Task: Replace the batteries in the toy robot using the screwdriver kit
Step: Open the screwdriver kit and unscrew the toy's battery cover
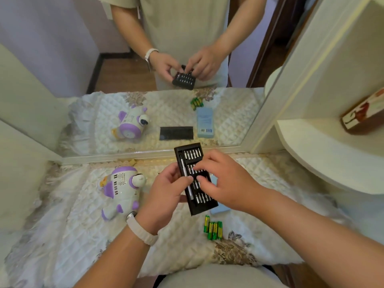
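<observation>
A black screwdriver kit tray (188, 151) with rows of silver bits and a silver driver handle is held above the table. My left hand (166, 196) grips its left edge, thumb on the handle. My right hand (223, 181) rests on the tray with fingertips on the middle rows of bits. The white and purple toy robot (121, 189) lies on the quilted cloth to the left of my hands. Several green and yellow batteries (213, 227) lie below the tray.
A light blue box (220, 210) peeks out under the tray. A mirror (145, 100) stands behind the table and reflects the scene. A cream shelf (324, 154) juts out at the right, with a decorated box (363, 115) on it. The quilted cloth (68, 235) covers the table.
</observation>
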